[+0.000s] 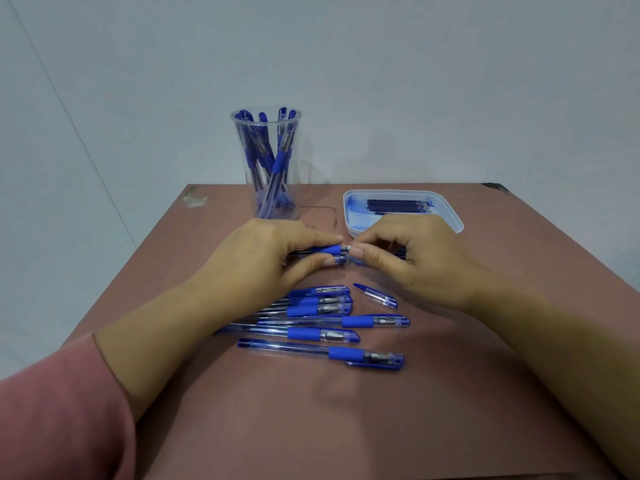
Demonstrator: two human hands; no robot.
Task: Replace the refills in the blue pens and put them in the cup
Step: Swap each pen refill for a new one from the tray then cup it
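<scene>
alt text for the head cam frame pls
The left hand grips a blue pen while the right hand pinches its tip end, above a brown table. Capped pens lie nearer; a clear cup of pens and a tray of refills stand behind.

Clear plastic cup (266,168), upright at the far edge of the bench (485,341), holds several blue pens (278,164) standing on end and leaning. Uncapped pen (329,250), with a blue grip, is horizontal above the bench: the left hand (263,258) grips its barrel and the right hand (408,258) pinches its tip end. Loose cap (375,295) lies just right of six capped pens (322,334), roughly parallel, caps rightward. Dark refills (396,204) lie side by side in a white tray (450,216), right of the cup.
</scene>
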